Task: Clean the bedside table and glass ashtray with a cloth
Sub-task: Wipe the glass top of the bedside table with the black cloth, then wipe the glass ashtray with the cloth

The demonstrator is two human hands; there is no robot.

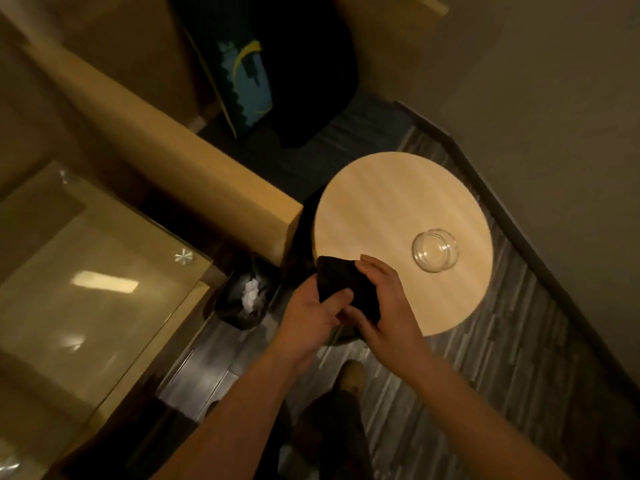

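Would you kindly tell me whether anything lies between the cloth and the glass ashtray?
Nothing visible does. The left hand and right hand hold the cloth over the round table's near edge; only bare wood separates it from the ashtray.

The left grip [308, 317] and the right grip [388, 306] are bare hands. The left forearm [242, 403] and right forearm [460, 403] are uncovered down to the frame's edge near 6 o'clock. Between them, also toward 6 o'clock, a dark trouser leg [337, 431] ends at a tan, round-toed shoe [351, 375].
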